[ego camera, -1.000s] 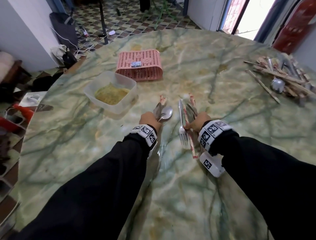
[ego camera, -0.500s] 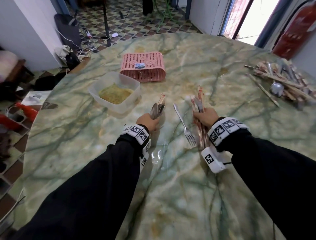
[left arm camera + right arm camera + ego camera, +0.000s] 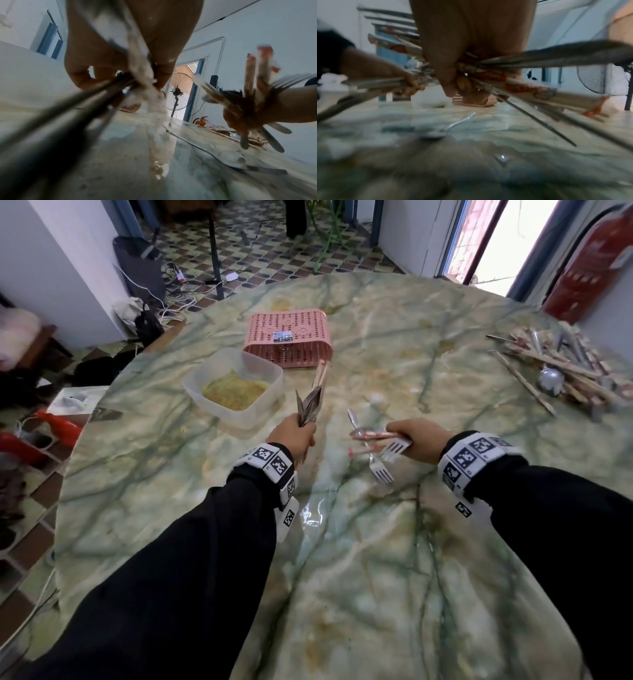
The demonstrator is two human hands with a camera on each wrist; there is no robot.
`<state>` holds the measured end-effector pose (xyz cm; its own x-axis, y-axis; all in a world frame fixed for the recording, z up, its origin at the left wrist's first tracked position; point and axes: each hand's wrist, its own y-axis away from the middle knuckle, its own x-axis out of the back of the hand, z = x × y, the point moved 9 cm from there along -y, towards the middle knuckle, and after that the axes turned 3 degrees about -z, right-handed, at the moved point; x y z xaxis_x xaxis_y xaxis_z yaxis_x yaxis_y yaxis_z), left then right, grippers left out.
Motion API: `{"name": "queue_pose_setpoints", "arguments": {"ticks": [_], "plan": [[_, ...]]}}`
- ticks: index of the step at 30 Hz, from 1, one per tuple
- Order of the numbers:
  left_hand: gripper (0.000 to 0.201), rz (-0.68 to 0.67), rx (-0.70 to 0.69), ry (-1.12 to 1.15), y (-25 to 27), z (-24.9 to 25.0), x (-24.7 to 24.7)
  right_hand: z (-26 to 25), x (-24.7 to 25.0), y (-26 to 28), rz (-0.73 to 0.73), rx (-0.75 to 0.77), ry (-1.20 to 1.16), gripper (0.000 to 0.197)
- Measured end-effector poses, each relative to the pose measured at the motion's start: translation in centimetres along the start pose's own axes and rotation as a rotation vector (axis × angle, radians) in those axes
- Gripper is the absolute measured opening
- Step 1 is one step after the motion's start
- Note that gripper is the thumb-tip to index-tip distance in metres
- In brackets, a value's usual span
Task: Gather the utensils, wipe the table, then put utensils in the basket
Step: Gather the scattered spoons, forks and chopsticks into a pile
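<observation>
My left hand grips a bundle of spoons and paper-wrapped chopsticks that points up and away, lifted off the marble table. The right hand grips a second bundle of forks, spoons and wrapped chopsticks, held sideways with its ends toward the left hand. One fork lies on the table under that bundle. The pink basket sits upside down at the far side. In the wrist views, fingers curl round each bundle.
A clear tub holding a yellow cloth stands left of my left hand, in front of the basket. A large pile of chopsticks and metal utensils lies at the table's right edge. A red fire extinguisher stands beyond it.
Both hands have lifted their bundles off the table. The right hand turned its bundle from lengthwise to sideways, and one fork stayed lying on the table.
</observation>
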<state>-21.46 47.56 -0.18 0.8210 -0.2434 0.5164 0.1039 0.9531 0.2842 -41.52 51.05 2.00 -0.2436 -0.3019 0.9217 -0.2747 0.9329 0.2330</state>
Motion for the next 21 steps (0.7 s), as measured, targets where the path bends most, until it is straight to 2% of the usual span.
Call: {"name": "queue_pose_setpoints", "arguments": {"ticks": [4, 7, 9, 13, 15, 18, 21], "plan": [[0.013, 0.003, 0.019, 0.107, 0.0, -0.5, -0.1, -0.5, -3.0, 0.3, -0.170, 0.047, 0.179, 0.016], [0.017, -0.018, 0.059, 0.243, 0.4, -1.0, -0.6, -1.2, -4.2, 0.3, -0.224, 0.102, 0.348, 0.035], [0.019, -0.031, 0.087, 0.298, 0.7, -1.2, -0.8, -1.6, -4.3, 0.2, -0.242, 0.113, 0.438, 0.039], [0.005, -0.060, 0.089, 0.328, 1.3, -1.0, -1.2, -2.3, -3.9, 0.0, -0.239, 0.156, 0.562, 0.029], [0.005, -0.061, 0.086, 0.331, 1.5, -1.0, -1.3, -2.3, -4.0, 0.1, -0.232, 0.164, 0.606, 0.027], [0.005, -0.054, 0.067, 0.338, 2.1, -0.6, -1.2, -2.6, -4.2, 0.4, -0.174, 0.198, 0.531, 0.020], [0.010, -0.060, 0.044, 0.331, 2.8, 0.0, -1.0, -3.2, -2.7, 1.5, 0.021, 0.267, 0.238, 0.011]]}}
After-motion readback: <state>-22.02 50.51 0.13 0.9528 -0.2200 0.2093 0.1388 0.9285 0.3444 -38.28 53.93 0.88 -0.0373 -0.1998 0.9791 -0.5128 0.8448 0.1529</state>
